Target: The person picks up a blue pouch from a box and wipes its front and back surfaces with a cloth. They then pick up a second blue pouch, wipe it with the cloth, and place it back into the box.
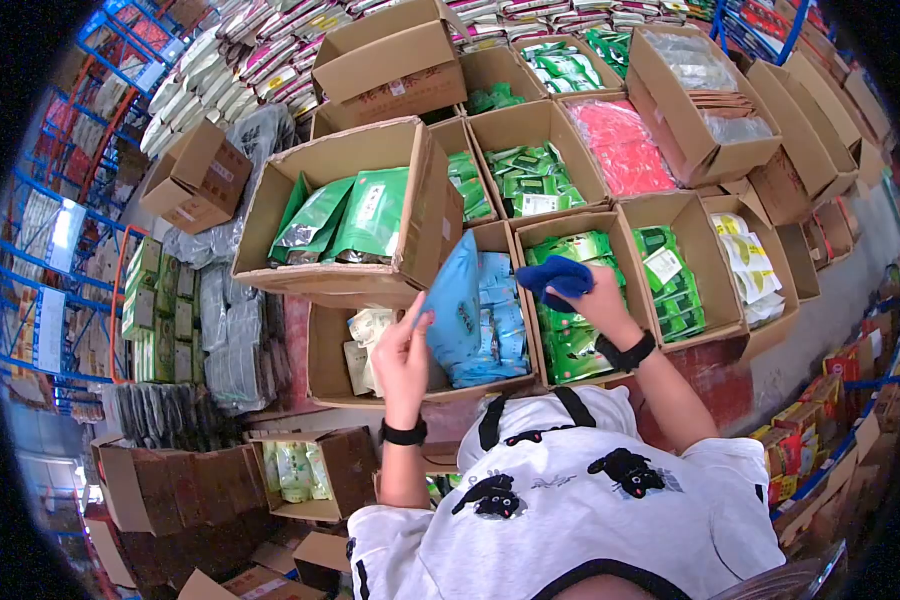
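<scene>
My left hand [404,362] pinches the edge of a light blue pouch [451,312], which stands tilted at the left side of an open carton [489,386]. More light blue packets [501,318] lie inside that carton. Bunched up in my right hand [604,301] is a dark blue cloth [555,277], its fingers closed around it. The cloth hangs above a carton of green packets [577,345]. Behind my left hand, cream-coloured packets [369,335] sit in another carton, partly hidden by the hand.
A raised carton [330,285] with large green pouches [368,215] stands at the left. Cartons of green packets [530,175], pink packets [620,145] and white-yellow packets [748,260] surround the work spot. Blue racks [45,345] stand far left, with stacked sacks [270,60] at the back.
</scene>
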A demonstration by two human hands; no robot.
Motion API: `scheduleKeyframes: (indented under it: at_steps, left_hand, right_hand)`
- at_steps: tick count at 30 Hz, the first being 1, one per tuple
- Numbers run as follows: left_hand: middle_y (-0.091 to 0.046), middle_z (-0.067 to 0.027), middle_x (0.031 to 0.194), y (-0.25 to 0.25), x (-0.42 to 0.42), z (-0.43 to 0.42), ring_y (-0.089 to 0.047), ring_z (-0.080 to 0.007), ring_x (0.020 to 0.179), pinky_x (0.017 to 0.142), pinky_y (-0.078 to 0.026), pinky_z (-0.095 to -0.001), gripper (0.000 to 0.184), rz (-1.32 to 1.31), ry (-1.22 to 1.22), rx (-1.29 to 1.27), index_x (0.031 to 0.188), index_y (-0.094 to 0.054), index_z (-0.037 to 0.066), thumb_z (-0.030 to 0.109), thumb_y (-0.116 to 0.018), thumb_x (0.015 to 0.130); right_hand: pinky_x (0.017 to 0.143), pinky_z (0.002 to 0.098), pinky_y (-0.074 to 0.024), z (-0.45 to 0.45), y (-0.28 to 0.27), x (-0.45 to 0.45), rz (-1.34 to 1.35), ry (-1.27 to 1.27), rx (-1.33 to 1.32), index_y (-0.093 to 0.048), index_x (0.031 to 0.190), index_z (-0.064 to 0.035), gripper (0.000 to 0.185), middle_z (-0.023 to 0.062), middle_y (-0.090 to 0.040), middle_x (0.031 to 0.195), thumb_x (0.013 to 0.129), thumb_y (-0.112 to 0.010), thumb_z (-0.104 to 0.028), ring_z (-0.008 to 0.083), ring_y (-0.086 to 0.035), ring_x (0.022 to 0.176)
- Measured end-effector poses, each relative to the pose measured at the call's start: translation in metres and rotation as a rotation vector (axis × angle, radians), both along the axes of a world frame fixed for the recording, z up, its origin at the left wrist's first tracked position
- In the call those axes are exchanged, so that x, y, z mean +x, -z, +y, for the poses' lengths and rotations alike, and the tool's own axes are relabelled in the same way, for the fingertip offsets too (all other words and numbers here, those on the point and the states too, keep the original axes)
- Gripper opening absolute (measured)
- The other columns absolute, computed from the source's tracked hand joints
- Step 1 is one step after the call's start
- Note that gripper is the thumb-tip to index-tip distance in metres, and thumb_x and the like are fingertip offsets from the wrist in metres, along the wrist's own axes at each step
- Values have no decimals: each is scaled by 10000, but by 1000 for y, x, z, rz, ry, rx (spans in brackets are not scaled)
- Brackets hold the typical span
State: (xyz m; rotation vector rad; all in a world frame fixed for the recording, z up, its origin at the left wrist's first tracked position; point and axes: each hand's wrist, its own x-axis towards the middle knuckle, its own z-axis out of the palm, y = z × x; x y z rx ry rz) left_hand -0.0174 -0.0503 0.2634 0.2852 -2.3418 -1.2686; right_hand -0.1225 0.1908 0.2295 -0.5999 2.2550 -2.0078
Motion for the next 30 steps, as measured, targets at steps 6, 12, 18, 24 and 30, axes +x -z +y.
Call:
scheduleKeyframes:
  at_steps: [6,12,18,24,30]
  left_hand:
    - [-578,-46,695,12,-19,37,-470,-65,595,548,-391,-224,205,-7,38,49,1001,-634,10,148,-561,868]
    - [-543,-78,1140,8,-28,57,-528,-138,988,875,-415,-283,487,78,179,977,1235,-451,-8,375,-389,940]
    - [-516,-83,1210,-1,-24,46,-509,-171,1068,943,-379,-304,545,-35,230,1121,1340,-318,22,371,-406,929]
    - [-411,-79,1315,2,-26,62,-387,-205,1205,1026,-288,-366,547,126,324,1347,1352,-291,81,395,-403,918]
    - [-459,-115,1282,-7,-30,36,-460,-244,1148,1001,-335,-407,521,248,445,1722,1282,-379,35,392,-430,906]
  right_hand:
    - [863,301,-377,-49,3,32,-127,-200,-83,-404,1236,4,579,182,-511,1123,849,-544,-402,164,-473,1014]
    - [1047,536,-5,-77,2,71,442,-371,203,-112,1377,31,819,276,-42,1421,872,-201,-608,430,49,1324]
    - [1032,567,-56,-76,-2,54,541,-117,484,-339,1243,127,802,282,-241,1355,860,-299,-577,424,-76,1319]
    - [1013,562,-100,-79,-30,22,379,51,299,-292,1274,132,765,267,-218,1379,876,-341,-520,413,-78,1323]
    - [1021,569,-143,-48,-27,55,707,-240,576,-515,1208,-240,501,55,-502,1167,768,-551,-477,354,-241,1291]
